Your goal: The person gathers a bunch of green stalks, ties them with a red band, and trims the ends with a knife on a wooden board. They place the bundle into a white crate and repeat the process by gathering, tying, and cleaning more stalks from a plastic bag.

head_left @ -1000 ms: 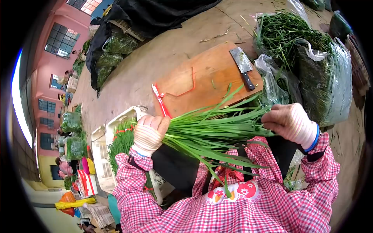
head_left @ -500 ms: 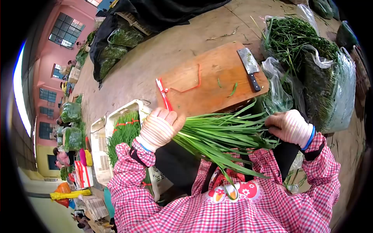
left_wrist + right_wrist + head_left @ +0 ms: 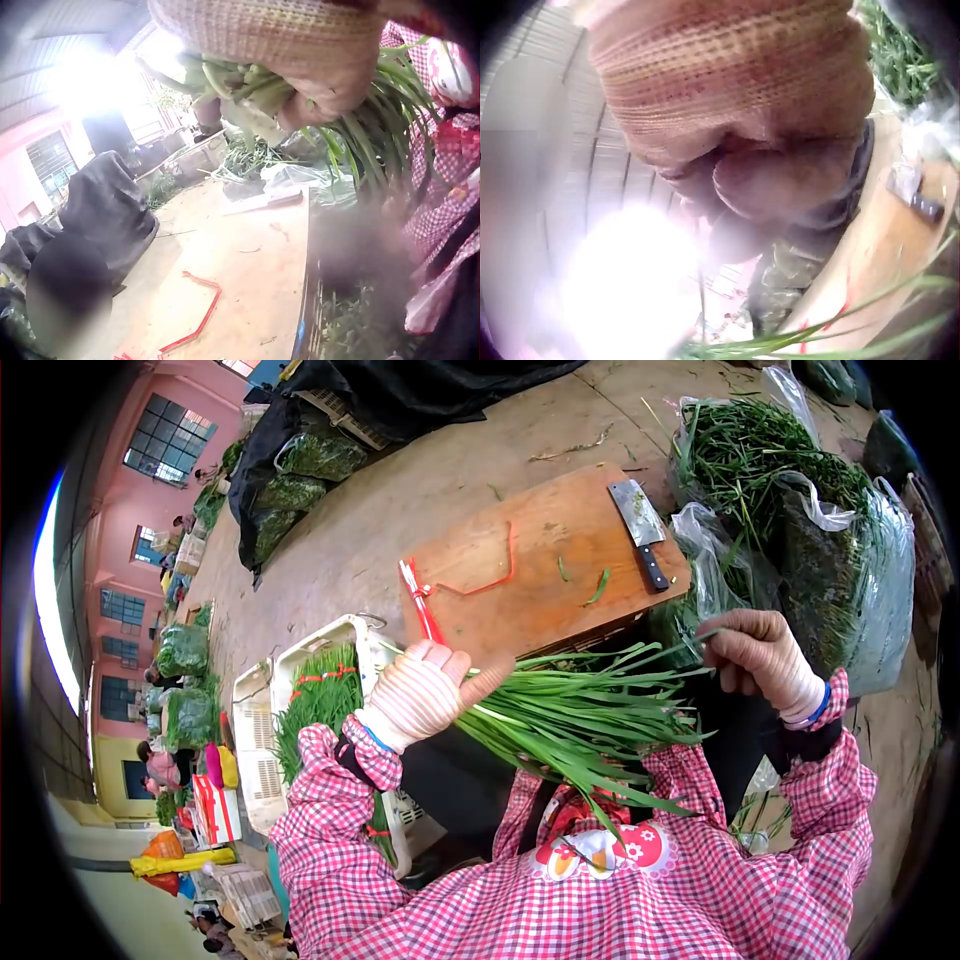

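Note:
My left hand (image 3: pixel 425 690), in a striped fingerless glove, grips a bunch of chives (image 3: pixel 570 705) near its pale stem end. The stems (image 3: pixel 255 86) stick out from under that hand in the left wrist view. Long flat leaves fan out to the right, over the lap and the checked apron. At the leaf tips, my right hand (image 3: pixel 755 655), gloved the same way, pinches the end of a thin leaf between thumb and forefinger. In the right wrist view the curled fingers of the right hand (image 3: pixel 757 180) hide the pinched tip.
A wooden board (image 3: pixel 540 560) ahead bears a cleaver (image 3: pixel 637 530), a bent red strip (image 3: pixel 490 582) and a bundle of red ties (image 3: pixel 422 600). Left stands a white crate (image 3: pixel 262 745) of tied greens. Plastic bags of greens (image 3: pixel 770 460) stand at right.
The right hand has lifted and moved slightly outward from the leaf tips, now at a single leaf. The left hand has shifted slightly right and keeps hold of the chives.

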Tool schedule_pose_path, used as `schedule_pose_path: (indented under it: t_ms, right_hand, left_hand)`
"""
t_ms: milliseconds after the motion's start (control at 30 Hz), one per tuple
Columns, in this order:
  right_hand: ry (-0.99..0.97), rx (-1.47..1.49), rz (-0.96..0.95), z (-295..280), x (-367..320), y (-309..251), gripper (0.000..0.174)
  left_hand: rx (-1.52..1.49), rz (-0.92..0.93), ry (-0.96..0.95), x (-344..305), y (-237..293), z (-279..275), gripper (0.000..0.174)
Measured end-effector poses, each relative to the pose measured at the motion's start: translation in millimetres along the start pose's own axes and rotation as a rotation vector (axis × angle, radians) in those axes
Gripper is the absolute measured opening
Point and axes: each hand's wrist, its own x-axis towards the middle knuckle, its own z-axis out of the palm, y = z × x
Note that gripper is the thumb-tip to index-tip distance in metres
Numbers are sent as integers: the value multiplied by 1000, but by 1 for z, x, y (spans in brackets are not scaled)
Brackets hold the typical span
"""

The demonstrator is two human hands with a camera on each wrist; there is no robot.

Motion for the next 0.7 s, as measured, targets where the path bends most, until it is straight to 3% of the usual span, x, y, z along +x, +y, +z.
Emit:
schedule_pose_path:
  t_ms: [200,267,367,533,700]
  right_hand:
    - [-13,643,-112,27,17,23,32]
    - [-104,788,-171,38,28,35,33]
    - [-91,950,-147,58,30,32,33]
    - [-119,962,-137,79,44,7,33]
    - [-221,744,-253,104,42,-58,37]
  left_hand:
    - [22,65,-19,11,7,-9,40]
    - [-3,56,-5,12,8,-6,37]
    - [10,70,-2,15,9,-6,32]
    - [26,84,-66,17,14,-7,29]
    - [36,93,-82,21,20,-6,27]
